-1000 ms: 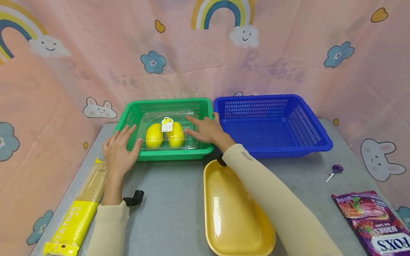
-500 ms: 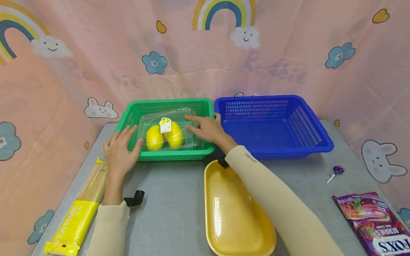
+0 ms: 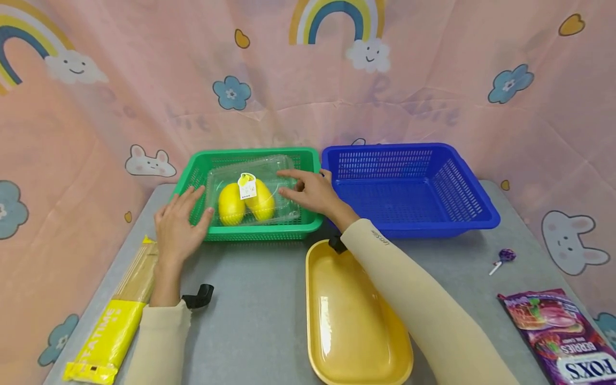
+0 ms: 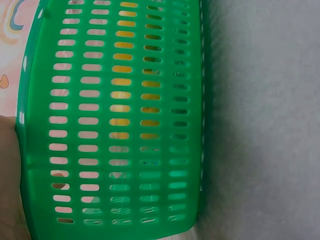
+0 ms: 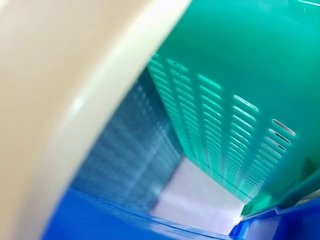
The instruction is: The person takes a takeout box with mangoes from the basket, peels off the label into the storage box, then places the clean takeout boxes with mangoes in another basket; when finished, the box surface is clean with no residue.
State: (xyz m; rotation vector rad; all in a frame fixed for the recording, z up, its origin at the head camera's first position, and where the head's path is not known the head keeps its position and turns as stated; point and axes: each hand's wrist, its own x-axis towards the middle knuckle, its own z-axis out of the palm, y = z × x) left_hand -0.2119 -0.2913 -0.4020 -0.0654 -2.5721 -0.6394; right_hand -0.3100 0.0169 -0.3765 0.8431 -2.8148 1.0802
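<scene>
A clear plastic box (image 3: 226, 175) with two yellow fruits (image 3: 232, 203) that look like lemons and a white label (image 3: 247, 186) sits askew in the green basket (image 3: 260, 233). At its right side is my right hand (image 3: 315, 193), thumb and index finger extended over the lid and apart; whether they touch it, I cannot tell. My left hand (image 3: 180, 227) lies over the basket's front left corner with its fingers spread, the thumb close to the box. Through the basket's slots (image 4: 120, 95) the left wrist view shows yellow. In the right wrist view the green basket's end wall (image 5: 225, 115) appears.
To the right of the green basket stands a blue basket (image 3: 385, 206). A yellow tray (image 3: 353, 321) lies in front, under my right forearm. A yellow noodle packet (image 3: 108, 331) is at left; a lollipop (image 3: 505, 256) and purple candy bag (image 3: 553, 326) are at right.
The plastic box has turned in the basket, its right end shifting away from me and the fruits tilting with it. Both hands have stayed nearly in place.
</scene>
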